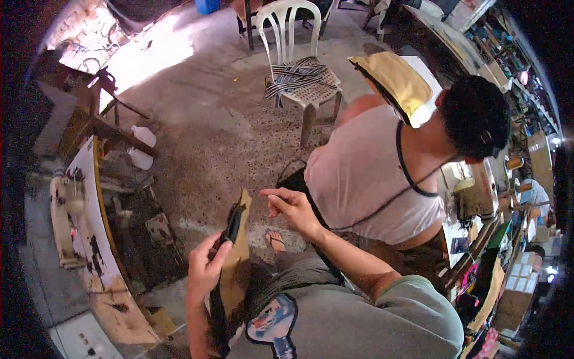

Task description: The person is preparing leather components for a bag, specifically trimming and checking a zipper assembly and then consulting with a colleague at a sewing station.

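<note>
My left hand (207, 263) is closed around a long tan piece of sheet material (236, 275), with a dark folded strip (234, 222) along its upper edge. The piece hangs upright beside my left thigh, and its lower end is partly hidden by my forearm. To the right of its tip, my right hand (291, 210) is raised and touches nothing that I can see. Its index finger points left while the other fingers are loosely bent. Whether that material is cloth or leather I cannot tell.
Close on my right sits a person in a white sleeveless top (371, 173), near a yellow-tan piece with a dark edge (400, 81). A plastic chair (308, 90) holding striped straps stands ahead. A sewing machine (66, 221) is on the left table (98, 239); a cluttered bench runs along the right.
</note>
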### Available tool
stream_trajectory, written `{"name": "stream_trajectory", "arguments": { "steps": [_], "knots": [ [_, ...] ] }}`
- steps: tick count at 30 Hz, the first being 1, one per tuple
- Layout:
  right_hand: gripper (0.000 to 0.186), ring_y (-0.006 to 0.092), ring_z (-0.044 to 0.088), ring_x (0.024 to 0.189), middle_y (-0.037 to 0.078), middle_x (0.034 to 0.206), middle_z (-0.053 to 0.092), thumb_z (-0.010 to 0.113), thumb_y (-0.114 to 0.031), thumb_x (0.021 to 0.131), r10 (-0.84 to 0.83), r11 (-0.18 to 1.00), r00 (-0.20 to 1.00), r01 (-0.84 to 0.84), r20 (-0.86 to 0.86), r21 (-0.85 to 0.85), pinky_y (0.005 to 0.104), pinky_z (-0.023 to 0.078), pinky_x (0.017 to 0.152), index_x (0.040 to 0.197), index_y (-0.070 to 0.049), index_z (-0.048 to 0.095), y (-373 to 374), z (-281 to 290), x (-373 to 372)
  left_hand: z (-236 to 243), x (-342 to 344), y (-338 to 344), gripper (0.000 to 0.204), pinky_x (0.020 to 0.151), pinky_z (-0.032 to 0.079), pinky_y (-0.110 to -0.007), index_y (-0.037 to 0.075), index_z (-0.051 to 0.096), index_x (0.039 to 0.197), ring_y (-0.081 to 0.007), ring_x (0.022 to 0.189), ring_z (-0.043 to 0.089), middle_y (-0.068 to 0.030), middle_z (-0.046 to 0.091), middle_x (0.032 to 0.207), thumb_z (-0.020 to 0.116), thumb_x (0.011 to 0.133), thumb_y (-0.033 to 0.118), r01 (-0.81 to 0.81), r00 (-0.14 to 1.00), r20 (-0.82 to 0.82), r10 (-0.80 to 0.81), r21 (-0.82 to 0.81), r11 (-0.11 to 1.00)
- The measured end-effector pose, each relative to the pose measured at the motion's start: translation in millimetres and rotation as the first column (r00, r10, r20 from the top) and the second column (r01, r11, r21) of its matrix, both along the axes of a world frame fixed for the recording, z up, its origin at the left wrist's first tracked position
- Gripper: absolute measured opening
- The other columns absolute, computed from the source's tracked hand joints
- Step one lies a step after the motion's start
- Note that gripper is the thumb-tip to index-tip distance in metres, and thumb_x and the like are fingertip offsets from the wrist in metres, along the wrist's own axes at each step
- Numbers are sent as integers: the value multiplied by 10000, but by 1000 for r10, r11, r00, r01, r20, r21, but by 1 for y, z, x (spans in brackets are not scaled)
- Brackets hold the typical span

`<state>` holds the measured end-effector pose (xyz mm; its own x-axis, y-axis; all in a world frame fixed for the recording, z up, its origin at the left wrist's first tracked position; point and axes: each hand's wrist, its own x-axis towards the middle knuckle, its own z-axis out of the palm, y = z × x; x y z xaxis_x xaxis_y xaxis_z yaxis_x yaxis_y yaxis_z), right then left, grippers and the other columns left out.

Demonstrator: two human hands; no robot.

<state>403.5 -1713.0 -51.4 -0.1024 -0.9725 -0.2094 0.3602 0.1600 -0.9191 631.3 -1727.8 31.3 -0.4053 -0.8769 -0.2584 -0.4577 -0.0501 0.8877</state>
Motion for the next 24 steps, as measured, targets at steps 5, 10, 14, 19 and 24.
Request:
{"name": "stream_trajectory", "arguments": {
  "steps": [5,10,14,19,24],
  "knots": [
    [241,82,523,712,19,808,580,534,-127,867,-143,988,975,151,-169,34,229,454,657,1063,-1,593,-62,-23,-11,-20,-33,-83,318,594,409,-197,-40,564,1059,-53,687,498,-18,592,804,623,815,155,65,993,-107,-51,127,990],
    [268,73,542,734,10,867,615,566,-105,843,-393,893,912,409,-118,190,206,443,683,1083,13,576,-120,-20,-27,-47,-71,-173,334,604,424,-209,-34,584,1057,-70,707,523,-78,607,858,661,776,130,222,946,-225,-235,-81,972],
    [250,76,550,743,13,891,620,568,-107,843,-557,812,824,567,-106,140,209,449,686,1064,5,592,-179,-29,-43,-43,-93,-243,313,562,411,-223,-21,608,1022,-97,639,511,-57,555,766,679,750,116,282,935,-199,-294,-86,956],
    [251,81,560,758,28,929,624,568,-100,843,-679,698,703,708,-213,111,210,454,685,1071,4,589,-227,-21,-50,-49,-124,-325,338,530,410,-233,-8,617,1002,-98,599,502,-40,513,705,704,723,162,471,863,-164,-478,-81,878],
    [264,94,585,798,47,955,627,572,-64,833,-846,502,524,845,-101,182,205,465,681,1087,10,578,-246,-32,-68,-46,-173,-378,438,606,451,-250,17,609,1027,-123,646,563,-78,617,734,734,670,238,682,730,-114,-674,53,729]
  ]
}}
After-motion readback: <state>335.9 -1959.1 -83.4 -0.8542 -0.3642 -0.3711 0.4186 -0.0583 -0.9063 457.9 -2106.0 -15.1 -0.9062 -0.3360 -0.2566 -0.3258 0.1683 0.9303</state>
